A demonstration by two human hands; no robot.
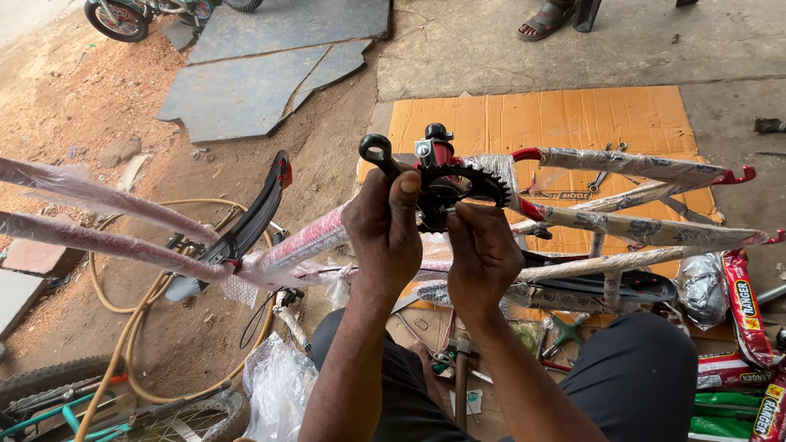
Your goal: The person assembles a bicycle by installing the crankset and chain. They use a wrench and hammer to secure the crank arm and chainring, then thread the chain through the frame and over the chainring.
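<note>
Black toothed chainring (pixel 471 184) with crank arm (pixel 380 155) sits at frame centre on the wrapped red bicycle frame (pixel 630 217); left hand (pixel 383 229) grip wraps the crank to steady it, right hand (pixel 481 254) fingertips pinch the ring's lower edge.

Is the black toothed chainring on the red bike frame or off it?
On: the black toothed chainring sits at the plastic-wrapped red bike frame, with both hands at it; whether it is fastened cannot be told.
</note>
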